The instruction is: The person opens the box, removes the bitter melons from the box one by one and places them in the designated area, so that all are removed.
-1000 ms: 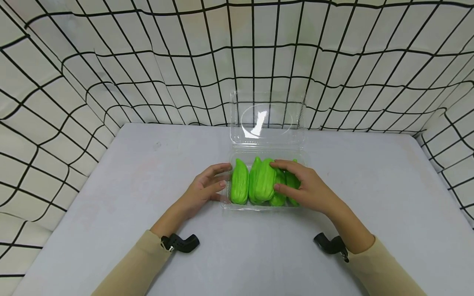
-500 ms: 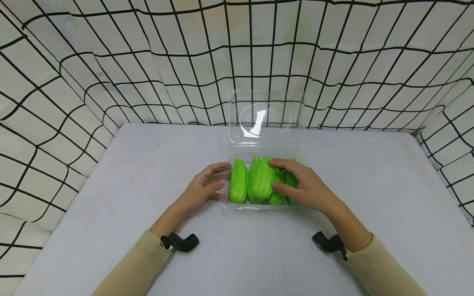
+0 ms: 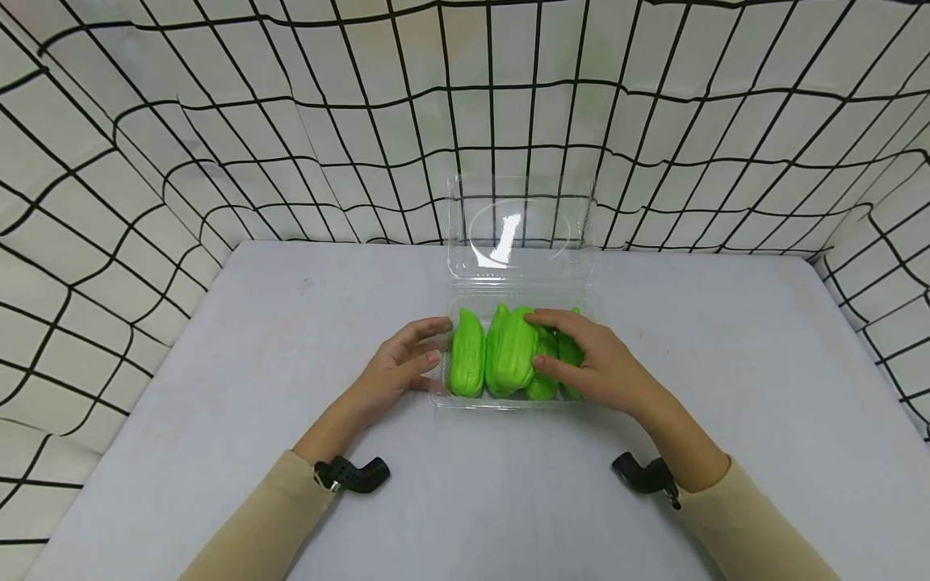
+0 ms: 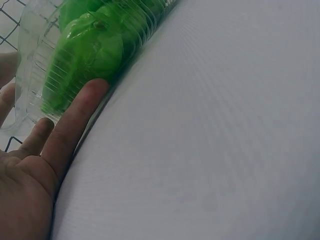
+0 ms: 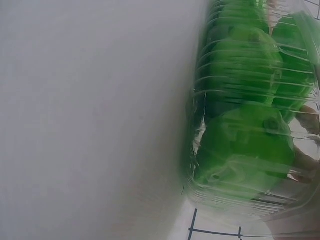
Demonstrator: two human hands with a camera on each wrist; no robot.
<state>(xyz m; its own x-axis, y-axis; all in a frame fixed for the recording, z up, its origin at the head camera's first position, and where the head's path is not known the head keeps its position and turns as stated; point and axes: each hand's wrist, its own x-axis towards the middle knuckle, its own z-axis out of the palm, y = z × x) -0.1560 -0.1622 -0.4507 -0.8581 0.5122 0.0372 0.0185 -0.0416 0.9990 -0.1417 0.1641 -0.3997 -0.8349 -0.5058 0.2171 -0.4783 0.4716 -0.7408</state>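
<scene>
A clear plastic clamshell box [image 3: 508,405] stands on the table with its lid [image 3: 519,234] raised at the back. Several ribbed green peppers lie in it side by side; one pepper [image 3: 467,355] is at the left end. Another pepper [image 3: 514,351] lies higher, over its neighbours. My right hand [image 3: 606,367] reaches over the box's right end and holds this upper pepper, index finger by its far end and thumb at its right side. My left hand [image 3: 395,367] rests at the box's left wall with fingers spread, one finger [image 4: 75,127] along the wall in the left wrist view.
A white table [image 3: 291,339] spreads around the box. Black wire mesh [image 3: 363,137] over white panels closes off the back and both sides, with the lid standing near the back mesh. Black wrist cameras [image 3: 356,476] sit below both hands.
The whole scene shifts very slightly up and left in the head view. Hands, box and peppers keep the same places relative to each other.
</scene>
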